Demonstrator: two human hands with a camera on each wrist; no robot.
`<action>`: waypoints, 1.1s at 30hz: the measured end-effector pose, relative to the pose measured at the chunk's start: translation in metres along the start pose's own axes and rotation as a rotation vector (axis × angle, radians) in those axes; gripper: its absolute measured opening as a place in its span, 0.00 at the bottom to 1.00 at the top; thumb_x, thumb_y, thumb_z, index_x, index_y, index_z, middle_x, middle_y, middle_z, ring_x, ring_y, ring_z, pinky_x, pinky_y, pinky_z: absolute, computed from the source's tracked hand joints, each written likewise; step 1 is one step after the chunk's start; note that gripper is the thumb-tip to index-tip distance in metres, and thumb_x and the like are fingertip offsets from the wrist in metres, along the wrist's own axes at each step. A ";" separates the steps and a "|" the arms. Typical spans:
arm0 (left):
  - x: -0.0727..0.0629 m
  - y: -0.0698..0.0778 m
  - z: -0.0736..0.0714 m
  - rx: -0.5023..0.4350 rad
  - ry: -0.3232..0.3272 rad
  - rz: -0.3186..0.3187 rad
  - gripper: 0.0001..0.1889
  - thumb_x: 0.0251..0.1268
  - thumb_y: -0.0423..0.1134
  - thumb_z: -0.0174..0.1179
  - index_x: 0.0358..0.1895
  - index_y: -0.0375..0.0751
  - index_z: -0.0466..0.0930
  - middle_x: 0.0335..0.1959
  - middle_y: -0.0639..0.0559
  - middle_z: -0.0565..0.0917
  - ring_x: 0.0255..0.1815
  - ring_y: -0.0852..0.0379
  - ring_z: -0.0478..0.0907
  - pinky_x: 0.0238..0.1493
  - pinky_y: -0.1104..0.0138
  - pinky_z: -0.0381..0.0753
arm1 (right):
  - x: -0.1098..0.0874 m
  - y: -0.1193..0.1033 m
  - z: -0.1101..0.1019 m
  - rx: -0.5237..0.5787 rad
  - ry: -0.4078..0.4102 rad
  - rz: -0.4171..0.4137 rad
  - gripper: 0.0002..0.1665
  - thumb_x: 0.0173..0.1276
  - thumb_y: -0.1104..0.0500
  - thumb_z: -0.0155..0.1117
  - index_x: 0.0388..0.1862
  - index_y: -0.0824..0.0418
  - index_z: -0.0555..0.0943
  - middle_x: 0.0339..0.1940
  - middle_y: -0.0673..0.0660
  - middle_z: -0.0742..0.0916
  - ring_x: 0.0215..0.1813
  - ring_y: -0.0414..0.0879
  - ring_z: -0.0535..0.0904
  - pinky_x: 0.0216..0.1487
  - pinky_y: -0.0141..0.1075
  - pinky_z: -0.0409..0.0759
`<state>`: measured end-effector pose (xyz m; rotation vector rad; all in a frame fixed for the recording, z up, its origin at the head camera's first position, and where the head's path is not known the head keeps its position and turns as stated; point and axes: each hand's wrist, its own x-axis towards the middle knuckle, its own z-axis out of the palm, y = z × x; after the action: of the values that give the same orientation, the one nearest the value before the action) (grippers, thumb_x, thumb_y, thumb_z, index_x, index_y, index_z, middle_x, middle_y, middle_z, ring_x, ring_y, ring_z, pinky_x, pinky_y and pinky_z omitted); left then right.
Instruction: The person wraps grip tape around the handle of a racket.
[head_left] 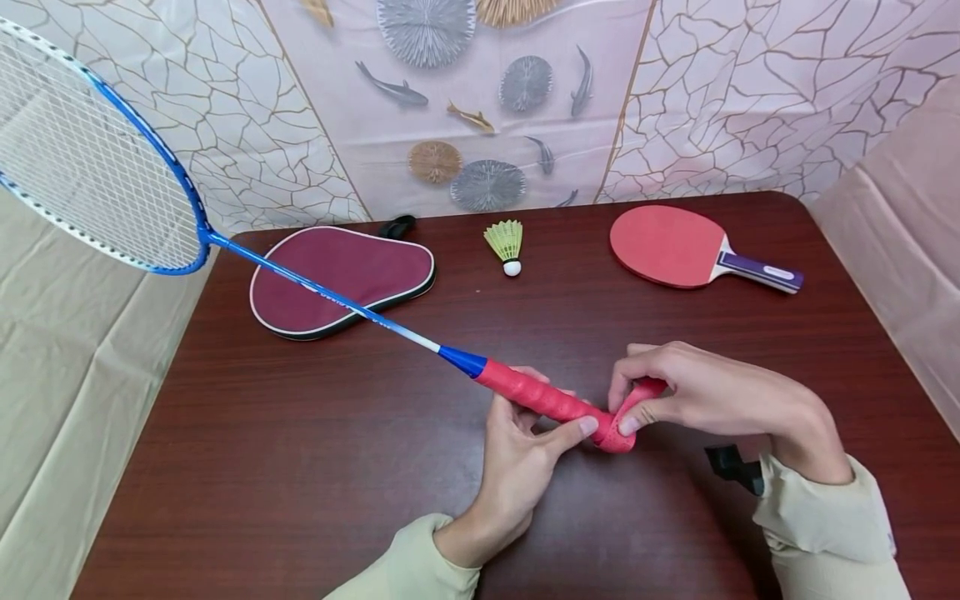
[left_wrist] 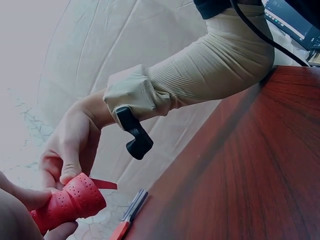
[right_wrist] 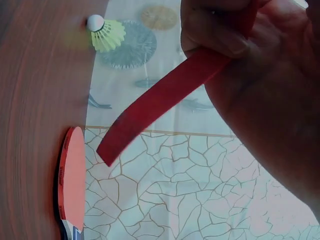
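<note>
A blue and white badminton racket (head_left: pixel 330 293) slants across the head view, its strung head at the upper left and its handle wrapped in red grip tape (head_left: pixel 540 394). My left hand (head_left: pixel 517 454) holds the handle near its butt end, thumb on top and fingers beneath. At that end my right hand (head_left: pixel 701 392) pinches the tape against the handle. In the right wrist view, a loose tail of the tape (right_wrist: pixel 160 107) sticks out from the right hand's fingers. Small holes dot the wrapped tape (left_wrist: pixel 82 197) in the left wrist view.
On the brown table (head_left: pixel 300 467) lie a maroon paddle case (head_left: pixel 330 258), a yellow shuttlecock (head_left: pixel 506 244) and a red table tennis paddle (head_left: pixel 667 247). Patterned cloth (head_left: pixel 487 108) hangs behind the far edge. A black bracket (head_left: pixel 731 468) juts from the right cuff.
</note>
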<state>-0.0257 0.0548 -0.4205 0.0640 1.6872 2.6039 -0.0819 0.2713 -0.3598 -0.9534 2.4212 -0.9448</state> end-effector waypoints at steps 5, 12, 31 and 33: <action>0.000 0.002 0.000 -0.004 -0.002 0.011 0.29 0.44 0.18 0.71 0.49 0.33 0.67 0.40 0.36 0.83 0.42 0.37 0.84 0.40 0.60 0.85 | 0.003 0.001 0.002 -0.002 0.010 0.020 0.09 0.59 0.43 0.73 0.35 0.36 0.81 0.33 0.41 0.79 0.31 0.36 0.77 0.35 0.31 0.76; 0.000 0.003 0.000 0.002 -0.014 0.015 0.29 0.44 0.17 0.71 0.50 0.31 0.66 0.39 0.36 0.84 0.42 0.37 0.84 0.40 0.59 0.85 | 0.006 0.004 0.006 0.040 -0.027 0.066 0.13 0.59 0.44 0.74 0.43 0.37 0.83 0.38 0.41 0.81 0.37 0.37 0.78 0.39 0.32 0.78; -0.004 0.002 0.003 0.014 -0.066 -0.031 0.34 0.53 0.23 0.69 0.56 0.42 0.57 0.49 0.41 0.81 0.49 0.43 0.82 0.46 0.59 0.83 | 0.008 0.001 0.008 -0.051 -0.095 0.046 0.10 0.56 0.39 0.73 0.35 0.36 0.82 0.34 0.38 0.80 0.37 0.36 0.74 0.35 0.31 0.76; -0.004 0.003 0.003 0.078 -0.055 -0.036 0.35 0.52 0.24 0.71 0.59 0.45 0.59 0.44 0.42 0.81 0.45 0.47 0.82 0.44 0.60 0.84 | 0.009 0.001 0.009 -0.041 -0.089 0.038 0.10 0.55 0.40 0.74 0.33 0.36 0.82 0.33 0.39 0.80 0.36 0.36 0.74 0.34 0.31 0.75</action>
<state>-0.0219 0.0559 -0.4172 0.1060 1.7538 2.4867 -0.0838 0.2617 -0.3681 -0.9399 2.3835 -0.8253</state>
